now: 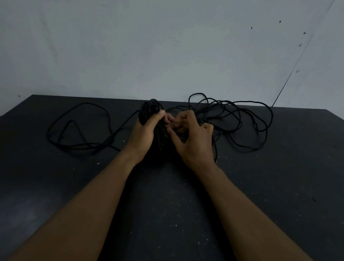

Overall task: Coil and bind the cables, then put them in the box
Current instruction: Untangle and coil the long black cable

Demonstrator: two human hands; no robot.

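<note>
A long black cable lies on the dark table. Part of it is wound into a coil (150, 109) that stands upright in my left hand (145, 133), whose fingers curl round its middle. My right hand (192, 139) is right beside it, fingers bent and pinching strands of the cable at the coil's right side. Loose cable (236, 121) sprawls in tangled loops to the right. Another loose loop (78, 130) trails off to the left. No box is in view.
The dark table (282, 194) is speckled with small white crumbs. Its far edge meets a pale grey wall (171, 41). The loose loops reach close to that far edge.
</note>
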